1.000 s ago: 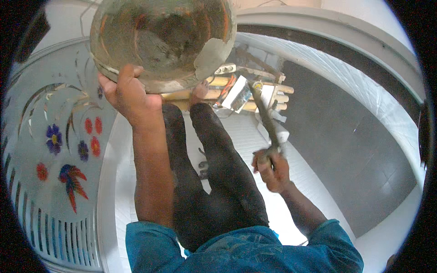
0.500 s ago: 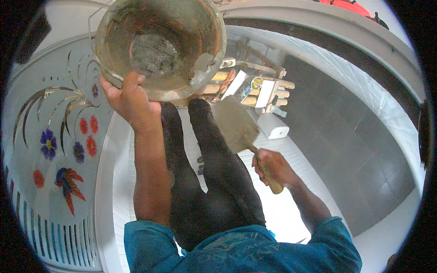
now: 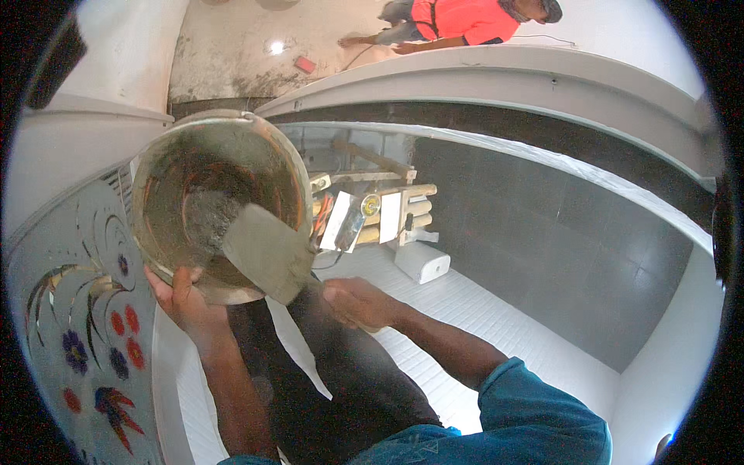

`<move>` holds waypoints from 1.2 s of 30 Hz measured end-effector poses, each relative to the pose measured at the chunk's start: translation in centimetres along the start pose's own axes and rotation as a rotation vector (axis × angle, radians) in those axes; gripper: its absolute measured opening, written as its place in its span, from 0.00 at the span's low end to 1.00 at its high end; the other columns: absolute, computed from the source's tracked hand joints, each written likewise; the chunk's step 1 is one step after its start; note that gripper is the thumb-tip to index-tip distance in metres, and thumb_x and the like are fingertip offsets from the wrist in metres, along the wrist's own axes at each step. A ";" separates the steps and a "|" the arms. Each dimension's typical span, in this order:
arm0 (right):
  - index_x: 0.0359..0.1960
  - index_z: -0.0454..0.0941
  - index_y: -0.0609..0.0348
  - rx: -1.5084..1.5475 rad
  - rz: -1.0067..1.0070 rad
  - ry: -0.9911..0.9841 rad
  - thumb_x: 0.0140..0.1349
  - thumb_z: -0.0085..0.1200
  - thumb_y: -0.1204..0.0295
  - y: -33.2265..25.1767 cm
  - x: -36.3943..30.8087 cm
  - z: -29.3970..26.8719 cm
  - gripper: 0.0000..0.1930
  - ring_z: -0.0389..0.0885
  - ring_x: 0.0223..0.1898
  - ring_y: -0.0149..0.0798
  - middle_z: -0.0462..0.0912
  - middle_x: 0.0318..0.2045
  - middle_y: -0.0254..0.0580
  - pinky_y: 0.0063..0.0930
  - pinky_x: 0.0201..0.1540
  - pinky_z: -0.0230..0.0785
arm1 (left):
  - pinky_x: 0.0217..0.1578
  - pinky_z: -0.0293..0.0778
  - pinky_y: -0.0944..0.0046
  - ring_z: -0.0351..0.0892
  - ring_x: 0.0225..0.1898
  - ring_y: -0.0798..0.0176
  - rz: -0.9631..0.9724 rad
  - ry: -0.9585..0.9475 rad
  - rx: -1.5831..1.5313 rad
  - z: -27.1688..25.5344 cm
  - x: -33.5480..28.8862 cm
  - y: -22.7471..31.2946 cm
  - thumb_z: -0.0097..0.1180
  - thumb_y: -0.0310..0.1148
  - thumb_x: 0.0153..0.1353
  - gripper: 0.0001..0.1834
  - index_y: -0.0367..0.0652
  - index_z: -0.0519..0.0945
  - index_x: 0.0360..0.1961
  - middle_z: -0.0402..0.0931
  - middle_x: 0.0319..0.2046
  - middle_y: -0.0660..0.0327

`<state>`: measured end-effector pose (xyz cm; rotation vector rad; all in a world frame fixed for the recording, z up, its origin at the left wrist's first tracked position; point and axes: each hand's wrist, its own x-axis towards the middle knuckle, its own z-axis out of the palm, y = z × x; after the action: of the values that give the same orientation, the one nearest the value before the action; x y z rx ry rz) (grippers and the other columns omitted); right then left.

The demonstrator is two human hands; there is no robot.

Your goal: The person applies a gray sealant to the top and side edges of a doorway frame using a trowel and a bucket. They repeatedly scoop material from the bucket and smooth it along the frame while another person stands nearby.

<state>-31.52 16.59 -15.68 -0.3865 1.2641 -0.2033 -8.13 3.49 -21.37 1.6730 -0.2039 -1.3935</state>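
My left hand grips the lower edge of a round, cement-stained bucket; its fingers are closed on the rim. The open mouth faces me, with grey wet-looking mortar at the bottom. My right hand is wrapped round the handle of a trowel, the handle mostly hidden by the fingers. The flat, grey-coated trowel blade reaches over the bucket's lower right rim, its tip in front of the opening.
Beyond the bucket is a bamboo-pole stand with white pieces and a tool with a yellow disc. Near it sits a white box. A flower-decorated panel flanks my left. Behind a pale ledge is a person in a bright red-orange shirt.
The bucket has come lower and left with my left hand. My right hand has swung the trowel leftward, bringing its blade over the bucket's mouth. The person beyond the ledge shows more fully.
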 end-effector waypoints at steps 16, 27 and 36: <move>0.55 0.72 0.56 -0.779 0.231 0.709 0.66 0.52 0.60 -3.5 4.4 4.5 0.19 0.78 0.52 0.56 0.76 0.52 0.51 0.50 0.51 0.71 | 0.59 0.71 0.52 0.72 0.58 0.46 0.068 0.097 0.024 -0.1 2.3 0.6 0.54 0.27 0.51 0.34 0.34 0.65 0.63 0.68 0.59 0.45; 0.52 0.73 0.54 -0.711 0.405 0.765 0.65 0.53 0.61 7.4 1.9 6.2 0.18 0.74 0.60 0.46 0.77 0.52 0.45 0.44 0.50 0.72 | 0.60 0.72 0.51 0.72 0.58 0.47 -0.034 0.148 -0.258 0.8 3.9 1.4 0.49 0.21 0.46 0.42 0.37 0.60 0.69 0.68 0.60 0.50; 0.51 0.73 0.61 -0.928 -0.235 0.999 0.52 0.66 0.69 6.1 4.9 2.1 0.25 0.76 0.51 0.50 0.78 0.45 0.50 0.42 0.52 0.67 | 0.62 0.70 0.50 0.71 0.59 0.48 -0.057 0.137 -0.003 1.8 0.8 3.5 0.48 0.18 0.46 0.45 0.38 0.57 0.71 0.67 0.61 0.48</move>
<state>-28.45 20.84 -21.89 -1.3466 2.2722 0.0289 -7.90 0.06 -19.26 1.7761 -0.0763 -1.3138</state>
